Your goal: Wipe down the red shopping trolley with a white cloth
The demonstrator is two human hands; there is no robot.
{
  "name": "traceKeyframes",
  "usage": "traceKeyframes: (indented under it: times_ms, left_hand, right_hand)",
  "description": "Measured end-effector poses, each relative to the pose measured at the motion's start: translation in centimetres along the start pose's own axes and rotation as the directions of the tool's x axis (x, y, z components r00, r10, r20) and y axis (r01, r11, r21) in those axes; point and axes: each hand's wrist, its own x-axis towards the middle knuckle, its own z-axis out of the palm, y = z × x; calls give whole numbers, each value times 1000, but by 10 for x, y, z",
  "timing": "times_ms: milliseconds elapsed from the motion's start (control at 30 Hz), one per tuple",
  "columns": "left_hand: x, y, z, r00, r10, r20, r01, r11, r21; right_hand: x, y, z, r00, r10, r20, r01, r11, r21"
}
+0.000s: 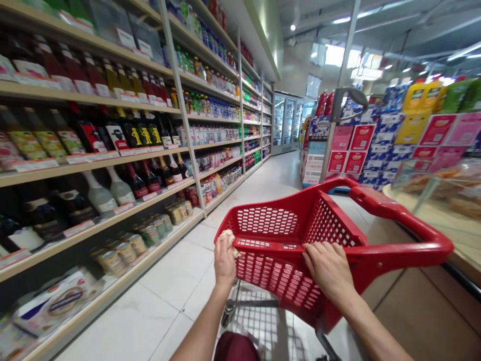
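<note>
A red plastic shopping cart (270, 271) stands side-on before me, its perforated basket at the left and its handle (409, 215) at the right. My left hand (225, 263) is closed on a crumpled cream-coloured cloth (227, 234), pressed to the rim at the basket's left end. My right hand (328, 268) grips the near rim, close to the handle side, with its fingers curled over the top edge. The basket's inside shows nothing but its red walls. Part of the cart's underside is out of sight behind my arms.
Shelves (97, 160) of bottles and cans line the left side. A white tiled floor (180, 311) runs toward glass-door coolers (287, 120) at the back. Stacked drink cartons (353, 150) stand behind the cart, near a grey post (332, 135). A counter with packaged food (462, 190) borders the right.
</note>
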Motion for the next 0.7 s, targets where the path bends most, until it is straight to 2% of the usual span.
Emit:
traceKeyframes:
  times_ms: [33,100,167,233,300,367,433,500,600,633,700]
  left_hand:
    - [-3,6,5,1000,-12,-25,12,1000,2]
    - [-9,30,14,994,104,28,-103,994,-28]
    - [-11,52,18,954,266,139,-254,962,-100]
    - [-6,53,14,909,351,226,-320,933,-163]
    - [1,36,6,924,306,228,-275,948,-159]
    - [6,16,0,983,143,115,-132,986,-104]
    - [5,16,1,997,72,40,-69,994,-88]
    - [-1,36,8,977,186,101,-172,976,-130]
    - [-6,70,19,889,394,234,-342,910,-234]
    - [-5,71,20,869,426,253,-365,896,-254]
    - [-1,56,18,885,402,234,-347,906,-243]
  right_hand:
    - [0,-1,1,1000,7,0,-7,1000,-1]
    - [0,-1,3,1000,11,-14,-12,1000,-5]
    - [0,1,5,999,2,-35,-2,1000,-8]
    - [0,4,5,999,-6,-38,6,1000,-9]
    - [0,7,5,1000,-9,-16,9,1000,-8]
    - [-1,10,5,1000,-4,12,4,1000,-8]
    - [-1,12,5,1000,9,26,-8,1000,-18]
    - [-2,14,6,999,22,28,-21,999,-35]
    - [-2,17,8,999,21,26,-20,998,-55]
    - [-2,18,8,1000,17,26,-16,998,-58]
    - [-2,20,8,999,15,28,-13,998,-63]
